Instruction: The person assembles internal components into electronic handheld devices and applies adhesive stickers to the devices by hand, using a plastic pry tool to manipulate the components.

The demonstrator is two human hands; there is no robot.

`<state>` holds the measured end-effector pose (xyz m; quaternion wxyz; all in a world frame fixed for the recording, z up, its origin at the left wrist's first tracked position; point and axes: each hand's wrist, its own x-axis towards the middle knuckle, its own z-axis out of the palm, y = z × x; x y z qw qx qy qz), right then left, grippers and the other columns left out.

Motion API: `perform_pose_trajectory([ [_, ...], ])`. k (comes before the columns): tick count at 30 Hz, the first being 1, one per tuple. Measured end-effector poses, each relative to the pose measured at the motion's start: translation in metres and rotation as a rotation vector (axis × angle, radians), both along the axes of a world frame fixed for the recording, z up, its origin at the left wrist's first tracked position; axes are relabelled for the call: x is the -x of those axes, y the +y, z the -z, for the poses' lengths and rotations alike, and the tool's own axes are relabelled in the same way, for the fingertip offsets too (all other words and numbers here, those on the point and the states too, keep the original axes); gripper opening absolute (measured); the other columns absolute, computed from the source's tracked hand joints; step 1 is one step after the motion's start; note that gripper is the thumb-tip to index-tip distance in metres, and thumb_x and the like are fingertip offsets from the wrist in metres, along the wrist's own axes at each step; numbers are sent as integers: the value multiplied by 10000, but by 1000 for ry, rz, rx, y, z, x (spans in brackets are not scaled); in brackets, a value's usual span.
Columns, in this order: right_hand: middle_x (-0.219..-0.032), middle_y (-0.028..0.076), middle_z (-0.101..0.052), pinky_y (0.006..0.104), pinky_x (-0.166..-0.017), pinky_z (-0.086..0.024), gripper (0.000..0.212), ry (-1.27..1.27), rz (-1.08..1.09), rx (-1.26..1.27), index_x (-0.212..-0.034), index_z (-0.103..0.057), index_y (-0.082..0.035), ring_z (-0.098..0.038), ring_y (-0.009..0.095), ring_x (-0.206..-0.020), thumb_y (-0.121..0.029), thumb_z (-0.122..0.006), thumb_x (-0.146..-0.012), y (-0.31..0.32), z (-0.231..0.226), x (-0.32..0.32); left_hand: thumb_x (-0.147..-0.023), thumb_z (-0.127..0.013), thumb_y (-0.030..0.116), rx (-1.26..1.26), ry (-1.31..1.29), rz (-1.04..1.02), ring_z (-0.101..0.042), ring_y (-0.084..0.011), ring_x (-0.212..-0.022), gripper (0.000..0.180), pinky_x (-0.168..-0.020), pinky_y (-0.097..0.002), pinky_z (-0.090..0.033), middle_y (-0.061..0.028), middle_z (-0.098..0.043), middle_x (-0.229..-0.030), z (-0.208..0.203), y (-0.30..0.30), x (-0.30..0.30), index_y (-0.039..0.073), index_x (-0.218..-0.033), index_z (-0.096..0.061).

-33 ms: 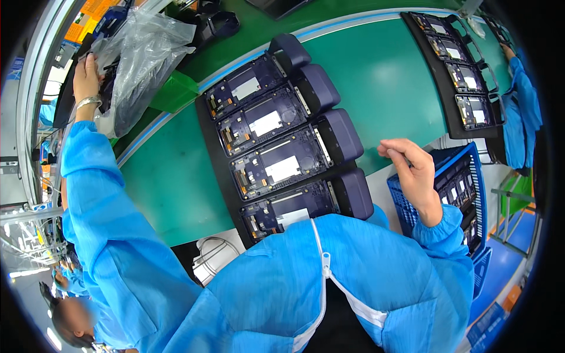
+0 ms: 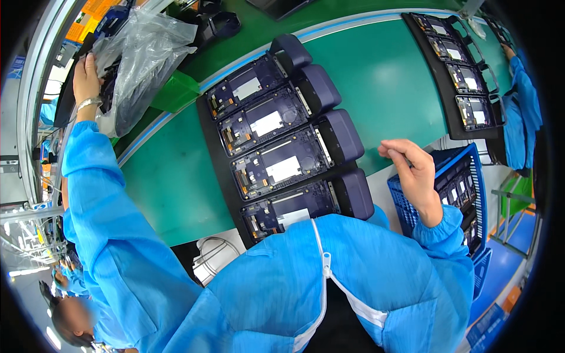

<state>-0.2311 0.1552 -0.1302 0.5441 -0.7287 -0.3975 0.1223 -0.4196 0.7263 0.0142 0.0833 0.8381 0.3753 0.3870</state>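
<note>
My left hand (image 2: 86, 88), a bracelet at its wrist, reaches up to a dark-edged container at the far left. Its fingers are bent against something dark that I cannot make out, beside a clear plastic bag (image 2: 147, 56). My right hand (image 2: 414, 176) hovers near the right edge of the green table, thumb and fingers drawn together, with nothing visible in them. Between my hands, several dark purple device housings (image 2: 265, 120) lie in a row on a black mat (image 2: 219, 167). Each shows small boards and a white rectangle inside, with a thick rounded section (image 2: 344, 134) at its right.
A blue plastic crate (image 2: 478, 194) holding similar parts stands right of the table (image 2: 400, 65). More housings (image 2: 471, 112) lie on another mat at the far right, near a person's blue sleeve (image 2: 525, 88). A green bin (image 2: 176, 93) sits beside the bag. Another person is at lower left.
</note>
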Motion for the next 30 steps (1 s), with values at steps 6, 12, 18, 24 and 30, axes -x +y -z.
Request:
perform_pose_trajectory([
  [6, -861, 118, -642, 265, -709, -498, 161, 0, -30, -3, -974, -614, 31, -636, 187, -804, 58, -523, -844, 8, 0, 0, -924, -417, 464, 466, -637, 167, -332, -82, -426, 421, -377, -245, -233, 24, -389, -551, 0, -1, 6, 61, -819, -481],
  [12, -894, 116, -629, 267, -714, -497, 166, -18, 6, -33, -990, -605, 39, -618, 173, -814, 59, -502, -862, 3, -6, -6, -938, -380, 452, 682, -1061, 375, -238, -114, -434, 423, -385, -258, -182, 0, -292, -553, -25, -4, 20, 50, -814, -420],
  [18, -919, 110, -623, 262, -752, -488, 192, -115, 53, -201, -1051, -585, 31, -603, 166, -826, 25, -491, -884, 21, -33, -16, -942, -360, 463, 809, -1179, 597, -232, -96, -470, 413, -399, -237, -197, 13, -273, -570, -37, -29, 23, 66, -848, -427],
  [24, -989, 111, -616, 262, -785, -477, 235, 117, -494, -210, -1114, -562, 8, -589, 168, -934, -31, -521, -886, 106, -123, 14, -920, -388, 486, 1204, -1246, 864, -238, -65, -468, 419, -392, -209, -201, 44, -294, -580, -34, -136, 8, 82, -834, -460],
  [30, -911, 143, -615, 266, -587, -512, 344, 421, -721, -145, -1116, -491, 67, -613, 154, -665, -154, -572, -865, 196, -124, 38, -926, -400, 468, 1261, -1281, 758, -235, -65, -468, 377, -393, -213, -194, 46, -293, -586, 3, -239, -40, 104, -834, -441],
])
